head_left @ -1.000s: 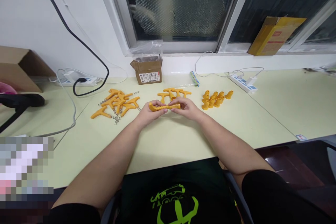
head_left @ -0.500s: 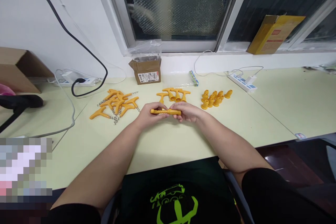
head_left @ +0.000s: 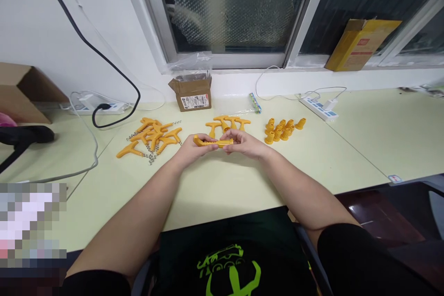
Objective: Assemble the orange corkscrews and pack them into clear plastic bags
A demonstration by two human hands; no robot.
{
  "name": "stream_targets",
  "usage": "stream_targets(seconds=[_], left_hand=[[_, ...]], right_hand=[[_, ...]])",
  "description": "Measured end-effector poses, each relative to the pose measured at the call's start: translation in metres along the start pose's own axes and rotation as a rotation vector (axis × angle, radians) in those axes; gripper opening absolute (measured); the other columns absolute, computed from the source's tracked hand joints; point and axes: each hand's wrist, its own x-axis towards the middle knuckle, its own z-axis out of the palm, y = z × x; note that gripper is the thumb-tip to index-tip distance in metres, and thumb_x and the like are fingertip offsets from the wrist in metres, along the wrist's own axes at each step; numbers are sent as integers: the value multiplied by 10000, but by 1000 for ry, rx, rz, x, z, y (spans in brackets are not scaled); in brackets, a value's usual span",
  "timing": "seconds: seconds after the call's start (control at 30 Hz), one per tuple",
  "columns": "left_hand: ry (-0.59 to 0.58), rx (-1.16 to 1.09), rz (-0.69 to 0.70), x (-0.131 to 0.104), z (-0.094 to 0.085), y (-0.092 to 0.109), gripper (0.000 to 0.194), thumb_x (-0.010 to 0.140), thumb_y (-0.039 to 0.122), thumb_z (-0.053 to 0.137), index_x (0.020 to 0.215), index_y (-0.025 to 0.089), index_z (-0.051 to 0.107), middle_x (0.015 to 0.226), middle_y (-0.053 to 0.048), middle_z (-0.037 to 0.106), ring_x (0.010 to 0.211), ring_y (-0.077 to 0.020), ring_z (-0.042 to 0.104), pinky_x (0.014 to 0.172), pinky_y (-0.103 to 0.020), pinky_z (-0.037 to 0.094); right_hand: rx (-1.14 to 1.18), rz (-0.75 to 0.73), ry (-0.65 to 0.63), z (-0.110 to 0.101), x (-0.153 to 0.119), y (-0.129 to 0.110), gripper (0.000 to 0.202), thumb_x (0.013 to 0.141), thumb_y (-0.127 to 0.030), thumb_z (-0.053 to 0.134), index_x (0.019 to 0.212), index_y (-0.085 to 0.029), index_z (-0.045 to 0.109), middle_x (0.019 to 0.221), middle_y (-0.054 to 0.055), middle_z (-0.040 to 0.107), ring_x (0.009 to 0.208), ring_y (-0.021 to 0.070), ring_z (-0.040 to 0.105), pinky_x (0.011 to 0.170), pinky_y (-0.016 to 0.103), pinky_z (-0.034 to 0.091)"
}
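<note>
Pale tabletop (head_left: 222, 194), ribbed yellow tool (head_left: 225, 143).

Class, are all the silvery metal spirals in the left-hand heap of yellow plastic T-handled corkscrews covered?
No, several silvery metal spirals stick out bare from the heap of yellow plastic T-handled corkscrews.

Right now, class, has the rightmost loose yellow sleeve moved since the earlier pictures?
No. The rightmost loose yellow sleeve keeps its place against the right-hand white power strip; the whole view has shifted slightly.
</note>
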Motion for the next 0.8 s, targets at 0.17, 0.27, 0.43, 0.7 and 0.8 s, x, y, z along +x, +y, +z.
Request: stream_targets(seconds=[0.17,0.27,0.43,0.7,0.8], left_hand=[[-24,16,67,-1,-2,-3,431,634,508,923,854,160,793,836,-79,770,700,-174,647,654,-292,508],[-41,60,137,-2,-1,-6,419,661,510,905,868,163,793,841,-81,766,734,-192,661,680,-306,520],[-31,58,178,-1,2,-10,465,720,495,873,1026,169,746,900,-72,732,777,-190,662,728,-322,545],[364,617,101,6,-35,-16,560,778,351,748,1300,239,577,1216,-117,602,1179,-314,589,1022,-493,516],[403,884,-120,5,-58,-16,440,785,263,671,1224,246,644,1235,-148,609,1294,-390,509,1101,-557,431]], right_hand=[[137,196,60,0,2,-5,221,794,-190,846,942,-184,681,843,31,743,727,119,702,726,263,644],[186,385,71,5,4,-10,47,902,-200,707,913,-168,674,801,74,739,627,110,668,551,200,596],[157,329,44,10,4,-9,115,926,-328,622,985,-236,587,656,9,682,459,110,556,389,185,447],[-49,-148,249,-21,10,4,253,869,-446,672,997,-255,567,971,26,748,814,155,664,632,244,464],[-414,-245,380,-33,12,13,333,868,-420,673,1152,-250,643,1139,51,733,921,196,666,778,332,511]])
